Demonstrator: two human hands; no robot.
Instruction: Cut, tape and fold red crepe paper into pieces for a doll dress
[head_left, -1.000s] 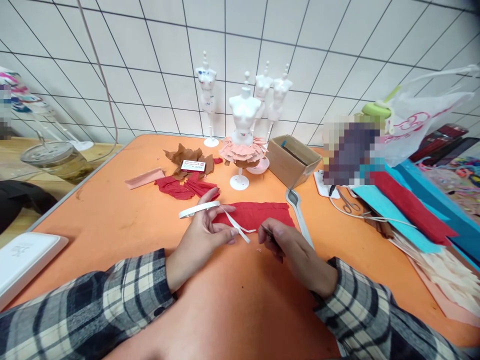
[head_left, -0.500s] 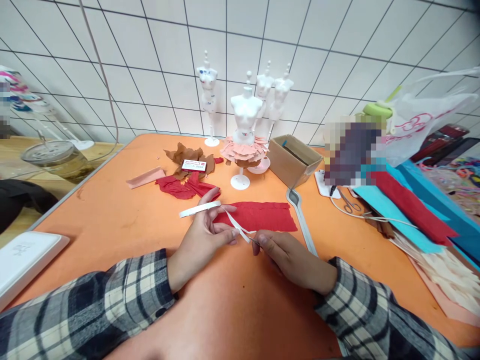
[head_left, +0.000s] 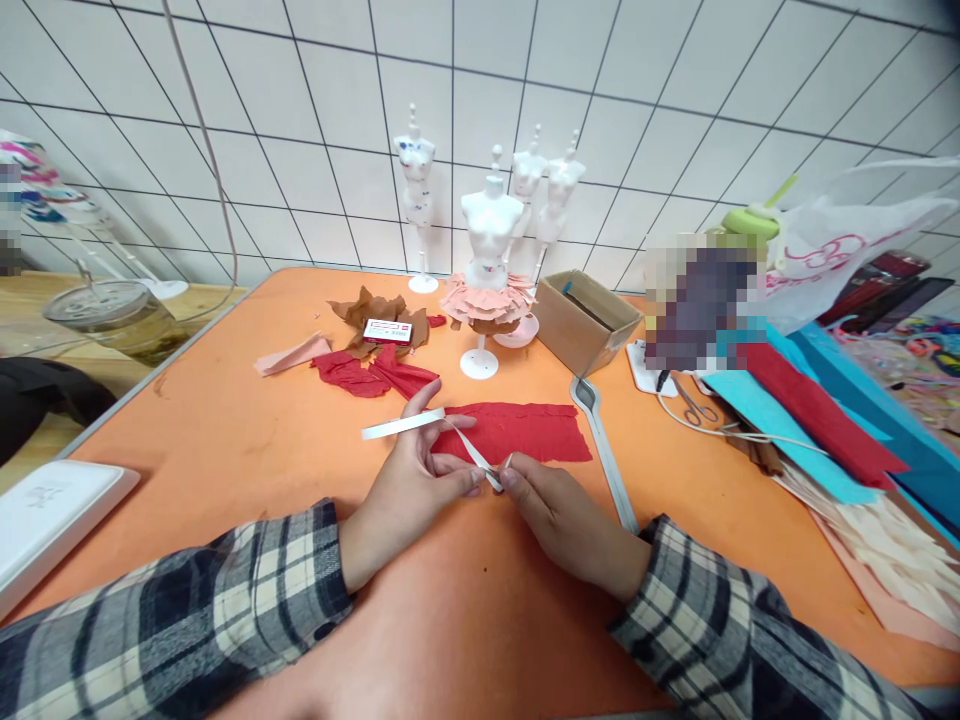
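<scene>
My left hand (head_left: 420,475) has the roll of narrow white tape (head_left: 401,425) hooked over its fingers. Thumb and a fingertip of that hand pinch the loose strip running down from the roll. My right hand (head_left: 559,510) is closed, its thumb and forefinger meeting at the strip's end beside the left thumb. A small thin metal tool (head_left: 493,477) shows at the right fingertips; most of it is hidden, so I cannot tell its kind. Just beyond both hands lies a flat piece of red crepe paper (head_left: 525,432).
A white mannequin (head_left: 491,225) in a pink ruffled skirt stands behind the red paper, near a cardboard box (head_left: 589,322). Crumpled red paper (head_left: 352,374) and brown paper (head_left: 352,312) lie left. At right are a grey strap-like strip (head_left: 611,460), scissors (head_left: 697,408) and coloured paper sheets (head_left: 795,430).
My right hand has moved slightly left and up, closing on the tape end against the left fingertips. The loose strip's forked end is now mostly covered by the fingers.
</scene>
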